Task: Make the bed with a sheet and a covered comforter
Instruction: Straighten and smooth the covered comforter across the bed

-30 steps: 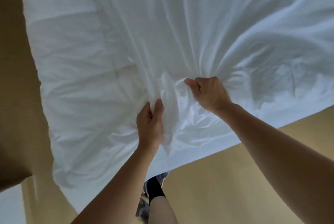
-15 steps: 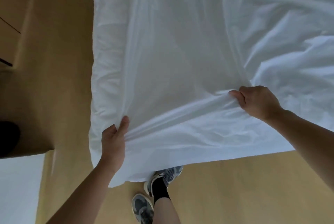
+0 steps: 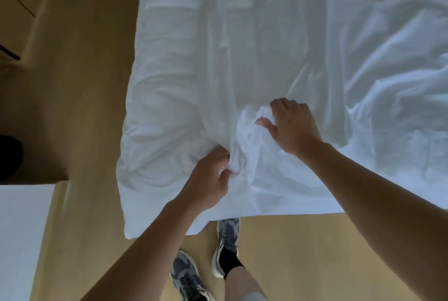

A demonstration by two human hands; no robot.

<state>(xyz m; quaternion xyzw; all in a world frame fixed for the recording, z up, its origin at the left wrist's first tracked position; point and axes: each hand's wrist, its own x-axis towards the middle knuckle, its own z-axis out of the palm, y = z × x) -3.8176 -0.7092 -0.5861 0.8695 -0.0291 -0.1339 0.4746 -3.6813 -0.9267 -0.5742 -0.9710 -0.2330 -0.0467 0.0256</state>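
Two hands grip bunched folds of the white comforter (image 3: 218, 58), left hand (image 3: 208, 179) near its front edge, right hand (image 3: 293, 128) just beyond, the comforter spread lengthwise away from the shoes (image 3: 226, 240)

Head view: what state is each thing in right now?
white comforter cover: spread out, wrinkled, bunched up between the grips.
left grip: clutching a fold of the cover.
right grip: pinching the bunched fabric.
shoes: on the floor, at the cover's near edge.
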